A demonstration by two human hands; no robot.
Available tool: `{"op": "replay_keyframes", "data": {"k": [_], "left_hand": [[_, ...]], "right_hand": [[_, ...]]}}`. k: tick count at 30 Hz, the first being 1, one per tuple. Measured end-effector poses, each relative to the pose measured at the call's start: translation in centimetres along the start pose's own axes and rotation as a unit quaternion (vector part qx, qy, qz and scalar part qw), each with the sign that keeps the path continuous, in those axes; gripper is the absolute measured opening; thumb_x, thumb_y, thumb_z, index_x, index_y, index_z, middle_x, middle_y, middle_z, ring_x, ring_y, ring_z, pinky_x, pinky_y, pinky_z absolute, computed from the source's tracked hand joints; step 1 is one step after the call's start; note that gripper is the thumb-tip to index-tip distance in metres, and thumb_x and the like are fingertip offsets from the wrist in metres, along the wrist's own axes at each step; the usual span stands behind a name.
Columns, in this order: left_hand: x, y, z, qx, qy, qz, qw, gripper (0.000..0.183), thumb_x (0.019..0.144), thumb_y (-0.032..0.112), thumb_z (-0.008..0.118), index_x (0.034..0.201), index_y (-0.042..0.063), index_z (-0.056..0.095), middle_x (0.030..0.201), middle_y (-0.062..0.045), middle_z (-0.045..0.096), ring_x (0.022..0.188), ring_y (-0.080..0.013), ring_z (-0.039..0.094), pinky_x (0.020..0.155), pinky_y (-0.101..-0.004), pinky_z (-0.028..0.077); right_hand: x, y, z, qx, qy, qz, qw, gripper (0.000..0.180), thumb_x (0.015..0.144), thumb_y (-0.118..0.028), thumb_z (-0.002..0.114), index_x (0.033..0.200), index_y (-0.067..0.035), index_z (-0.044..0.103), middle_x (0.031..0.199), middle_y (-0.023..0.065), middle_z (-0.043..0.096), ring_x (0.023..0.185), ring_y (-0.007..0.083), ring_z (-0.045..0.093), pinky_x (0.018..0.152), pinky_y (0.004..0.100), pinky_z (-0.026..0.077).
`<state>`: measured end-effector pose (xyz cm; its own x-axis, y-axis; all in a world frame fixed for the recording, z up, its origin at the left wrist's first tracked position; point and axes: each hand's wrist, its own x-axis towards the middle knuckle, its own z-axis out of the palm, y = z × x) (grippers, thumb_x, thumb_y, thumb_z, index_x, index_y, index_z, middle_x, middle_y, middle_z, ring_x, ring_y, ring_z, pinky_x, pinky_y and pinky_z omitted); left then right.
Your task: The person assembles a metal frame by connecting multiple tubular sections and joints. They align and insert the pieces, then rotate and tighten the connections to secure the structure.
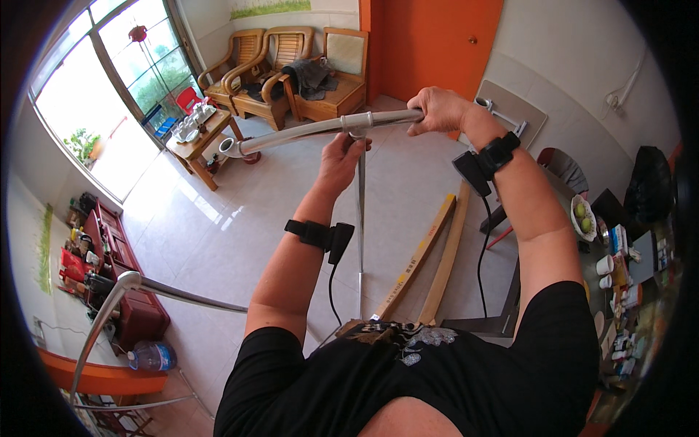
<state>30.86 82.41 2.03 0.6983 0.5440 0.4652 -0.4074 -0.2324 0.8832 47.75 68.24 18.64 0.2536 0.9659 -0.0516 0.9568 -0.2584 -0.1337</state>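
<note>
A shiny metal tube [297, 134] spans the space before me at about the height of my hands. My right hand [439, 112] grips its right end between thumb and fingers. Beneath the tube, my left hand [339, 164] pinches the lower stem of a tee joint [356, 121], which is sleeved around the tube. A thin upright metal pole [360, 229] runs from below this joint down toward the floor. At the tube's left end sits an elbow joint [231, 147] with its round mouth open. My fingertips partly hide the tee's stem.
Two long cardboard boxes [418, 257] lean near my body. To the lower left stands a bent metal frame [128, 279] beside a large water bottle [153, 356]. A low wooden table [210, 131] and wooden chairs [327, 98] stand ahead. A cluttered table [592, 262] lies right.
</note>
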Motion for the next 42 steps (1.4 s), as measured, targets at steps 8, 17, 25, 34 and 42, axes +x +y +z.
{"op": "replay_keyframes", "data": {"k": [8,17,25,34,42], "left_hand": [[-2.2,8.5,-2.0,0.536,0.157,0.261,0.788,0.038,0.072,0.015,0.075,0.106,0.008,0.060,0.097,-0.011,0.062,0.093,-0.0313,0.060,0.084,-0.0417,0.045],[0.5,10.3,-4.7,0.641,0.024,0.166,0.749,0.033,0.080,0.021,0.072,0.111,0.014,0.064,0.096,-0.006,0.064,0.099,-0.0286,0.058,0.090,-0.0436,0.037],[0.6,9.7,-5.0,0.626,0.030,0.209,0.751,0.029,0.078,0.020,0.072,0.106,0.013,0.065,0.093,-0.006,0.063,0.097,-0.0285,0.057,0.090,-0.0426,0.037],[2.6,7.3,-5.5,0.564,0.020,0.230,0.793,0.043,0.078,0.010,0.069,0.120,0.012,0.060,0.121,-0.012,0.055,0.120,-0.0338,0.046,0.106,-0.0461,0.033],[-0.3,6.0,-1.5,0.413,-0.014,0.253,0.875,0.072,0.066,0.005,0.073,0.133,0.009,0.049,0.140,-0.020,0.038,0.131,-0.0410,0.035,0.108,-0.0463,0.034]], "right_hand": [[0.0,0.4,0.7,0.017,0.006,0.006,1.000,0.027,0.072,-0.032,0.079,0.084,-0.010,0.069,0.072,0.0085,0.065,0.076,0.0242,0.064,0.068,0.0395,0.048],[-0.6,0.1,1.5,-0.037,0.049,0.018,0.998,0.035,0.075,-0.037,0.077,0.091,-0.008,0.066,0.084,0.0102,0.068,0.086,0.0286,0.064,0.073,0.0404,0.049],[-5.4,2.7,3.0,-0.254,0.228,0.055,0.938,0.029,0.078,-0.032,0.074,0.090,-0.008,0.063,0.095,0.0096,0.066,0.098,0.0293,0.060,0.084,0.0415,0.048],[-12.8,-0.2,5.9,-0.109,0.395,-0.039,0.911,0.028,0.070,-0.014,0.076,0.090,-0.007,0.058,0.091,0.0108,0.060,0.092,0.0288,0.059,0.078,0.0391,0.051],[-17.0,-8.6,8.2,0.159,0.355,-0.311,0.867,0.043,0.075,-0.024,0.077,0.107,-0.002,0.060,0.103,0.0187,0.062,0.093,0.0336,0.064,0.082,0.0417,0.054]]}}
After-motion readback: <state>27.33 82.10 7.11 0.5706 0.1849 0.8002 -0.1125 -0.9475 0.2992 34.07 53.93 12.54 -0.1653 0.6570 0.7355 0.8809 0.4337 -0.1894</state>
